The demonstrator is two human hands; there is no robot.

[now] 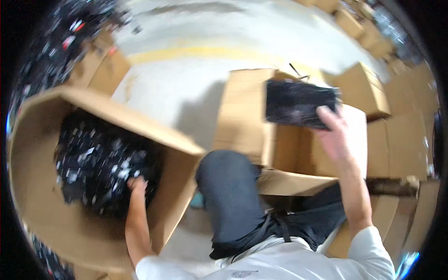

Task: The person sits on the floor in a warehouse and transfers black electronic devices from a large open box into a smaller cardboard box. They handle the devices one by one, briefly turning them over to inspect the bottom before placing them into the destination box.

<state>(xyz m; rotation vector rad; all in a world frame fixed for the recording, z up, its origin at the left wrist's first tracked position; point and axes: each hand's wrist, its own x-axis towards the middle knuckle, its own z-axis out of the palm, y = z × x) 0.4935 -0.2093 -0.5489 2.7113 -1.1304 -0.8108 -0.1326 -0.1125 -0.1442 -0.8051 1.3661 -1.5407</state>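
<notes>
My right hand [335, 135] is closed on the near right edge of a flat black plastic packet [298, 103]. It holds the packet above an open brown carton [242, 116], whose visible inner walls are bare cardboard. Deep in a large cardboard bin on the left [182, 144], my left hand [138, 184] touches a heap of glossy black packets [100, 161] with white labels. Motion smears its fingers, which are partly lost against the heap, so I cannot tell whether they grip one.
More black packets [56, 51] are piled at the far left beside a smaller carton [100, 65]. Further cartons [366, 91] stand to the right and far right. A yellow line [186, 53] crosses the pale floor ahead. My knee [228, 172] sits between bin and carton.
</notes>
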